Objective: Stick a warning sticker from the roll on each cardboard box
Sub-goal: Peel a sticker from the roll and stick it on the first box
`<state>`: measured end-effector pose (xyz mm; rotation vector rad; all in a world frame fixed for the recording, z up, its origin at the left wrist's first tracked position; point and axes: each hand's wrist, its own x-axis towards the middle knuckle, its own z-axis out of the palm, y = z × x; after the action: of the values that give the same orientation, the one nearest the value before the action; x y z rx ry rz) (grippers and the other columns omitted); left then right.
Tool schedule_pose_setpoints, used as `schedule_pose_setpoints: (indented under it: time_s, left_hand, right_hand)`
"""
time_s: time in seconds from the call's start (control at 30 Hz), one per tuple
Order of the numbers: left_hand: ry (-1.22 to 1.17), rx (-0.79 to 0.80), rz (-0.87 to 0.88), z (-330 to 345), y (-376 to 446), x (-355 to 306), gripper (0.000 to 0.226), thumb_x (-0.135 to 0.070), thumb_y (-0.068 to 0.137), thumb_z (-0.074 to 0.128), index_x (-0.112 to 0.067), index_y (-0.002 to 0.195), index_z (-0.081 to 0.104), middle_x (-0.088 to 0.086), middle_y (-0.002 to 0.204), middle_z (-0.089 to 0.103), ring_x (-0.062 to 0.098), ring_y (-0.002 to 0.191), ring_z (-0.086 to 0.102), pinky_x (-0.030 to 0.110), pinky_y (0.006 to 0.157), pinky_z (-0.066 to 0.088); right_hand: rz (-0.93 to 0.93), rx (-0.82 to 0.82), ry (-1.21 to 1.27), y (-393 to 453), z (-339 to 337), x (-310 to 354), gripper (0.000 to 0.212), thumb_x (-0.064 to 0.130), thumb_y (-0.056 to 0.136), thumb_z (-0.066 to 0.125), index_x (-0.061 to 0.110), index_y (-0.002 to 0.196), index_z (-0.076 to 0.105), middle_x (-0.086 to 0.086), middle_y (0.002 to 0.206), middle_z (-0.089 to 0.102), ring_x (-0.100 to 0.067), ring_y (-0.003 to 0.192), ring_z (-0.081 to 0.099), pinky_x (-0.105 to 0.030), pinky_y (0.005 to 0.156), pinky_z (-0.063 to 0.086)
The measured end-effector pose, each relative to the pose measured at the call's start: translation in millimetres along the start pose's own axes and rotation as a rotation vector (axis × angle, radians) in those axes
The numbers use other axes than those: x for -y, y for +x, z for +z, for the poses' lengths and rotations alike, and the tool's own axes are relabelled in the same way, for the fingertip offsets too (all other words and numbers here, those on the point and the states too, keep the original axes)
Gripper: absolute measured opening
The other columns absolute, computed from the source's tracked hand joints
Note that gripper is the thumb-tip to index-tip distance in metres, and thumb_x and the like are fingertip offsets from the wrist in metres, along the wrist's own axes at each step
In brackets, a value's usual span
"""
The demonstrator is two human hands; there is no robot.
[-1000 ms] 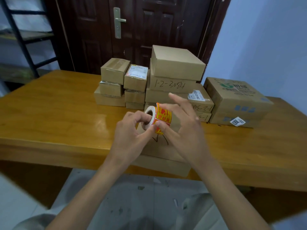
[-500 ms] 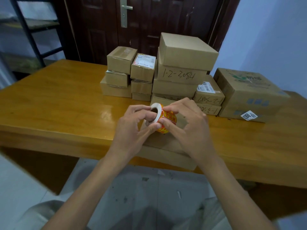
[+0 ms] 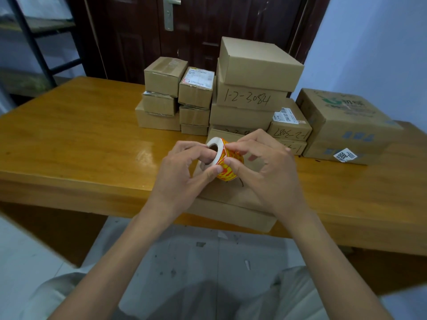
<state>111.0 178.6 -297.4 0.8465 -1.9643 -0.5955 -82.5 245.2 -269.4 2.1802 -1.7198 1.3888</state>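
Observation:
My left hand (image 3: 182, 174) grips a roll of red and yellow warning stickers (image 3: 225, 159), with fingers through its white core and the thumb on its lower edge. The thumb and forefinger of my right hand (image 3: 265, 172) pinch the roll's outer sticker. Both hands hover over a flat cardboard box (image 3: 233, 204) at the table's front edge, which they largely hide. Behind it stand stacked cardboard boxes: small ones (image 3: 165, 75) at the left, a tall stack marked 1-2-3084 (image 3: 251, 95) in the middle, and a large printed box (image 3: 346, 125) at the right.
The boxes stand on a glossy wooden table (image 3: 69, 139). A dark door (image 3: 208, 24) is behind it, a metal shelf frame (image 3: 34, 42) at the far left, and a pale wall at the right. Grey floor and my knees show below.
The camera has tilted down a little. My right hand's fingers, spread a second ago, have curled in and now pinch the sticker on the roll. The left hand keeps its hold.

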Motion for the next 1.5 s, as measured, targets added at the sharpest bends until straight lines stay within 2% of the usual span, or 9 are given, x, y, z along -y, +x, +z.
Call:
schedule_pose_setpoints:
  time_s: [0.13, 0.23, 0.33, 0.6, 0.73, 0.87, 1.13, 1.33, 1.5]
  left_hand:
    - [0.009, -0.001, -0.015, -0.5, -3.5, -0.1, 0.027, -0.041, 0.086, 0.075, -0.021, 0.105, 0.077, -0.011, 0.113, 0.066, 0.008, 0.120, 0.056, 0.020, 0.091, 0.052]
    - [0.020, -0.003, -0.024, -1.5, -5.9, -1.8, 0.029, -0.044, 0.086, 0.073, -0.022, 0.103, 0.076, -0.011, 0.111, 0.066, 0.007, 0.120, 0.055, 0.012, 0.090, 0.047]
    - [0.022, -0.013, -0.005, -3.1, -6.1, -4.1, 0.028, -0.046, 0.087, 0.071, -0.022, 0.101, 0.077, -0.013, 0.106, 0.068, 0.005, 0.119, 0.056, 0.012, 0.091, 0.046]
    - [0.034, -0.004, 0.019, -3.8, -6.3, -8.2, 0.020, -0.039, 0.085, 0.077, -0.027, 0.100, 0.075, -0.016, 0.104, 0.064, 0.009, 0.118, 0.056, 0.020, 0.091, 0.049]
    - [0.043, -0.013, 0.021, -2.0, -6.0, -10.4, 0.022, -0.046, 0.084, 0.074, -0.030, 0.100, 0.074, -0.031, 0.103, 0.057, 0.004, 0.117, 0.053, 0.014, 0.090, 0.045]
    - [0.042, -0.004, 0.032, -3.1, -5.5, -10.3, 0.023, -0.050, 0.083, 0.072, -0.035, 0.101, 0.072, -0.034, 0.104, 0.055, 0.004, 0.117, 0.053, 0.017, 0.090, 0.046]
    - [0.030, -0.005, -0.025, -1.5, -8.4, -2.0, 0.025, -0.040, 0.086, 0.078, -0.025, 0.106, 0.078, -0.012, 0.112, 0.067, 0.005, 0.119, 0.054, 0.015, 0.090, 0.046]
    - [0.055, -0.001, -0.002, 0.6, -6.8, -1.6, 0.035, -0.053, 0.085, 0.072, -0.026, 0.106, 0.078, -0.014, 0.109, 0.069, 0.000, 0.117, 0.053, 0.006, 0.088, 0.043]
    - [0.042, 0.015, -0.014, 0.0, -6.3, -2.8, 0.027, -0.048, 0.085, 0.075, -0.030, 0.105, 0.077, -0.015, 0.111, 0.067, -0.001, 0.117, 0.051, 0.010, 0.087, 0.045]
  right_hand:
    - [0.045, -0.014, -0.018, 2.6, -2.7, 5.8, 0.014, 0.035, 0.096, 0.077, 0.023, 0.102, 0.079, 0.012, 0.102, 0.071, -0.010, 0.095, 0.068, -0.032, 0.071, 0.058]
    - [0.012, -0.001, -0.091, 3.9, -1.7, 7.0, 0.023, 0.047, 0.095, 0.074, 0.025, 0.098, 0.079, 0.013, 0.103, 0.070, -0.011, 0.096, 0.068, -0.035, 0.070, 0.058]
    - [-0.023, 0.027, -0.166, 4.5, 0.4, 6.5, 0.037, 0.062, 0.091, 0.069, 0.027, 0.100, 0.076, 0.012, 0.107, 0.067, -0.009, 0.097, 0.065, -0.037, 0.071, 0.057]
    - [-0.107, 0.029, -0.310, 6.7, -4.8, 7.7, 0.035, 0.057, 0.096, 0.065, 0.025, 0.102, 0.077, 0.010, 0.102, 0.070, -0.008, 0.087, 0.066, -0.037, 0.068, 0.058]
    - [-0.220, -0.033, -0.417, 1.5, -7.5, 12.4, 0.025, 0.046, 0.100, 0.068, 0.024, 0.096, 0.077, 0.008, 0.096, 0.072, -0.010, 0.080, 0.067, -0.036, 0.061, 0.054]
    - [-0.167, -0.012, -0.286, 1.5, -9.3, 11.6, 0.025, 0.047, 0.099, 0.070, 0.023, 0.096, 0.079, 0.010, 0.098, 0.073, -0.008, 0.082, 0.068, -0.037, 0.064, 0.057]
    - [-0.172, 0.061, -0.218, 6.8, -17.5, 5.6, 0.024, 0.042, 0.100, 0.067, 0.022, 0.091, 0.078, 0.011, 0.099, 0.072, -0.009, 0.083, 0.068, -0.038, 0.064, 0.058]
    - [-0.223, 0.085, -0.360, 7.5, -14.3, 11.2, 0.036, 0.059, 0.097, 0.064, 0.025, 0.101, 0.076, 0.010, 0.099, 0.068, -0.008, 0.081, 0.065, -0.037, 0.061, 0.056]
    - [-0.233, 0.057, -0.329, 6.8, -15.4, 8.2, 0.030, 0.050, 0.100, 0.064, 0.023, 0.099, 0.079, 0.009, 0.099, 0.070, -0.009, 0.078, 0.066, -0.038, 0.060, 0.056]
